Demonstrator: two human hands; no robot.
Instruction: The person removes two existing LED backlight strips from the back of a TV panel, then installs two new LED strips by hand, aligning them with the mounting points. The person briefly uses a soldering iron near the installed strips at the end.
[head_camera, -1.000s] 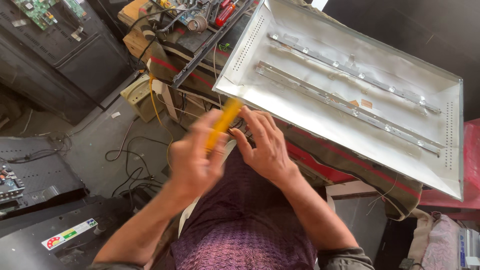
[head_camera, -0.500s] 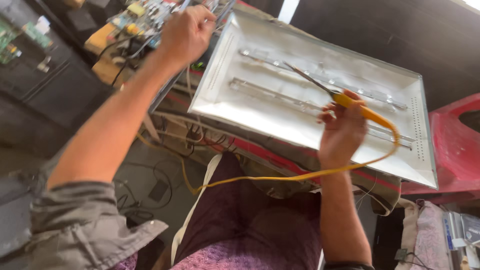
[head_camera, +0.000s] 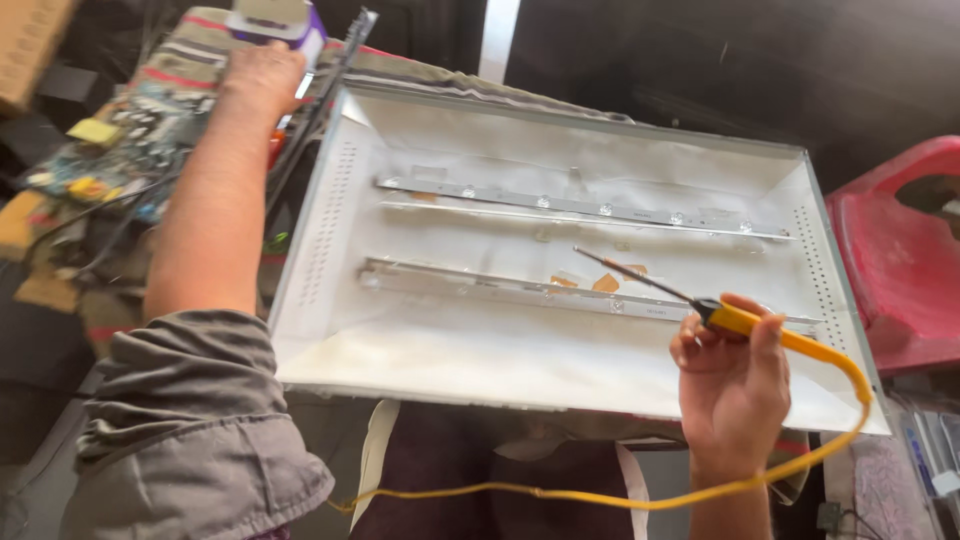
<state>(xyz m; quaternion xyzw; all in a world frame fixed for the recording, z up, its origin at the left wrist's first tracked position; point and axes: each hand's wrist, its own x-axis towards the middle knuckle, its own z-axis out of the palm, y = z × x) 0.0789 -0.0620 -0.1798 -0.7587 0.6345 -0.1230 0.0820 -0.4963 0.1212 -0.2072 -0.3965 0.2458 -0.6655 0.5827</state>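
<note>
Panel (head_camera: 560, 370): large white metal backlight tray, lying tilted across the desk and filling the middle of the view; perforated strips along its left and right walls.
Desk (head_camera: 400, 70): mostly covered; striped cloth showing along the far edge behind the panel.
Red chair (head_camera: 900, 270): plastic, off the panel's right edge.
Left arm: stretched along the panel's left edge toward the desk's far left corner, grey sleeve pushed up above the elbow.
Upper light strip (head_camera: 570, 205): long, thin, running left to right across the panel's far half, small lenses spaced along it.
Lower light strip (head_camera: 500, 287): parallel, nearer the front edge; orange-brown patches beside it near the middle.
Circuit boards (head_camera: 120, 150): heaped with wires at the desk's left edge.
Right hand (head_camera: 735, 385): at the panel's front right corner, clenched around the yellow handle of the soldering iron (head_camera: 745, 322); dark tip angled up-left, over the lower strip.
Yellow cord (head_camera: 600, 497): looping from the handle down past the front edge.
Left hand (head_camera: 262, 75): resting on a purple-and-white object (head_camera: 285, 20); grip not clear.
</note>
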